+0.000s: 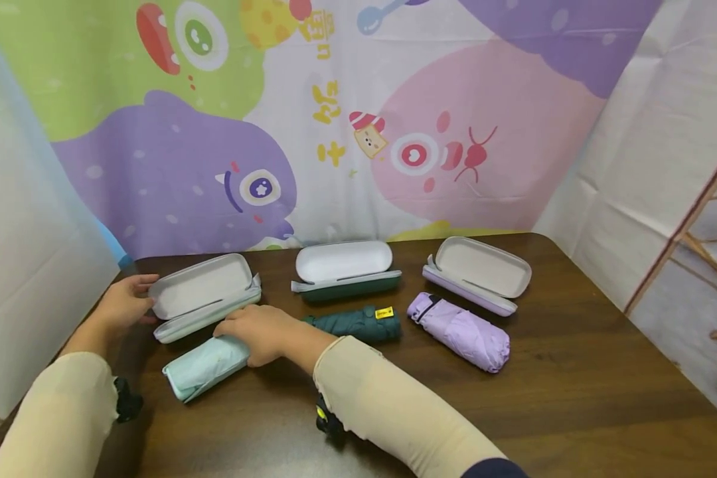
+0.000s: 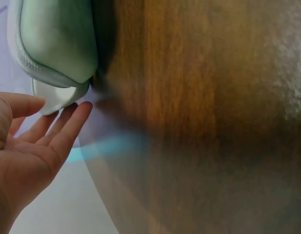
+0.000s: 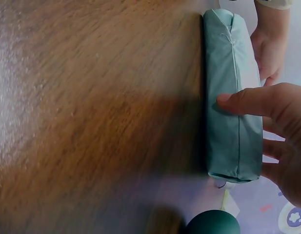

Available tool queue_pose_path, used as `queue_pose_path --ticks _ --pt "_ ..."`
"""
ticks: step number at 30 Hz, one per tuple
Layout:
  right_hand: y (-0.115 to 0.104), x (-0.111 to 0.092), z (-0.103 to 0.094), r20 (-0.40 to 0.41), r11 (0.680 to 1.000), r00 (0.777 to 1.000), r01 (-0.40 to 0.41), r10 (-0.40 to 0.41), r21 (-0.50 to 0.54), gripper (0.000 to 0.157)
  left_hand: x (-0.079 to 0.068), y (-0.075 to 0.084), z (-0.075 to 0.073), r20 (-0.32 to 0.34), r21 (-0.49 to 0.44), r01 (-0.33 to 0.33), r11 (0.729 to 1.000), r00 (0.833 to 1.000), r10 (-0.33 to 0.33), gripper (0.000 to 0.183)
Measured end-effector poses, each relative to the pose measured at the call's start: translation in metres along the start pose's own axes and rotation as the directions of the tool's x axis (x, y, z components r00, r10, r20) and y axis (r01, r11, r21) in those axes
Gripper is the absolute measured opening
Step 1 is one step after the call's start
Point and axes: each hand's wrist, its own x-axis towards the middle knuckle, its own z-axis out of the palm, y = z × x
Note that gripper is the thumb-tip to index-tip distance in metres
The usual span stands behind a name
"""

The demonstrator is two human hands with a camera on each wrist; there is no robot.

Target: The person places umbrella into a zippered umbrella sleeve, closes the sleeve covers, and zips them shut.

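On the left of the table, a mint-green zip case [image 1: 200, 320] lies with its pale lid raised. My left hand [image 1: 123, 302] is at the lid's left end. In the left wrist view the fingertips of this hand [image 2: 40, 139] reach the lid's edge, with fairly straight fingers. In front of the case lies a folded mint umbrella [image 1: 206, 368]. My right hand [image 1: 265, 334] grips its right part. In the right wrist view, the thumb of that hand [image 3: 282, 122] lies over the folded umbrella [image 3: 228, 141] and the fingers are on the far side, partly hidden.
A dark green folded umbrella [image 1: 358, 325] lies in the middle, before an open dark green case [image 1: 352, 287]. To the right, a lilac folded umbrella [image 1: 463, 335] lies before an open lilac case [image 1: 469, 290]. A cartoon-printed cloth [image 1: 334, 199] hangs behind the table [image 1: 573, 398].
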Motion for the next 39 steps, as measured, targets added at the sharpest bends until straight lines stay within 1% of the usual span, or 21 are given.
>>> queue_pose_path --ticks 2,5,11,14,16,21,26,29,33,36,39 --pt "-0.002 0.002 -0.001 0.01 1.0 1.0 -0.012 0.012 -0.012 0.067 -0.001 0.0 -0.001 -0.026 0.005 -0.007 1.0 1.0 0.007 0.055" --pt "-0.003 0.003 -0.003 0.025 0.999 0.999 -0.031 0.032 -0.039 0.067 -0.003 0.001 -0.003 -0.047 0.01 -0.028 1.0 0.998 0.028 0.055" --pt "-0.007 0.0 -0.005 0.075 0.996 0.995 -0.064 0.069 -0.062 0.066 -0.008 0.005 -0.002 -0.052 0.029 -0.055 0.998 0.997 0.056 0.053" --pt "-0.008 -0.003 -0.005 0.082 0.993 0.993 -0.072 0.08 -0.093 0.064 -0.01 0.007 0.0 -0.065 0.043 -0.079 0.996 0.995 0.082 0.051" --pt "-0.008 -0.005 -0.004 0.068 0.991 0.995 -0.066 0.074 -0.121 0.061 -0.011 0.008 0.0 -0.075 0.052 -0.097 0.994 0.992 0.101 0.049" --pt "-0.008 -0.014 -0.003 0.017 0.985 0.999 -0.029 0.032 -0.169 0.056 -0.013 0.01 0.0 -0.099 0.054 -0.129 0.99 0.986 0.133 0.046" --pt "-0.001 -0.022 -0.004 -0.045 0.979 0.999 0.008 -0.017 -0.204 0.056 -0.016 0.012 -0.003 -0.106 0.039 -0.149 0.988 0.983 0.152 0.042" --pt "0.006 -0.027 -0.005 -0.1 0.976 0.993 0.039 -0.062 -0.216 0.058 -0.019 0.013 -0.004 -0.106 0.048 -0.164 0.985 0.98 0.168 0.04" --pt "0.015 -0.033 -0.007 -0.168 0.973 0.979 0.075 -0.113 -0.217 0.06 -0.022 0.016 -0.005 -0.111 0.054 -0.199 0.979 0.973 0.203 0.037" --pt "0.021 -0.035 -0.009 -0.203 0.972 0.97 0.087 -0.132 -0.217 0.062 -0.025 0.018 -0.006 -0.107 0.041 -0.224 0.974 0.968 0.227 0.037" --pt "0.025 -0.034 -0.011 -0.223 0.975 0.966 0.082 -0.129 -0.205 0.063 -0.029 0.018 -0.006 -0.101 0.033 -0.233 0.972 0.967 0.236 0.037"
